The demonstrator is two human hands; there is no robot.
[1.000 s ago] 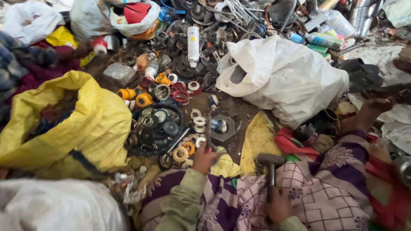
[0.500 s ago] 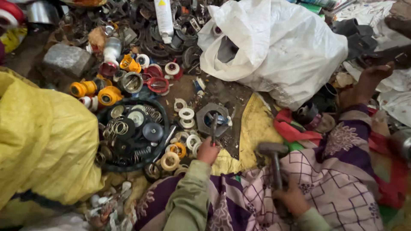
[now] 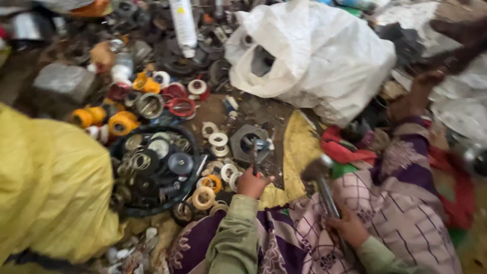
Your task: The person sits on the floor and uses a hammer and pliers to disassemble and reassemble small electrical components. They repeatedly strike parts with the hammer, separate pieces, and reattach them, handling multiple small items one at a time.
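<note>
My left hand grips a thin metal punch and holds it upright on a grey hexagonal metal part lying on the dirt. Over my lap, my right hand is closed around the handle of a hammer. The hammer head is lifted to the right of the punch and does not touch it. White and orange rings lie just left of my left hand.
A black round tray filled with discs and rings sits on the left, beside a big yellow sack. A white sack lies behind the hexagonal part. Also around are a white bottle, a grey block and a bare foot.
The view has closed in on the hexagonal part. My left hand stays at the punch, and the hammer head has risen a little.
</note>
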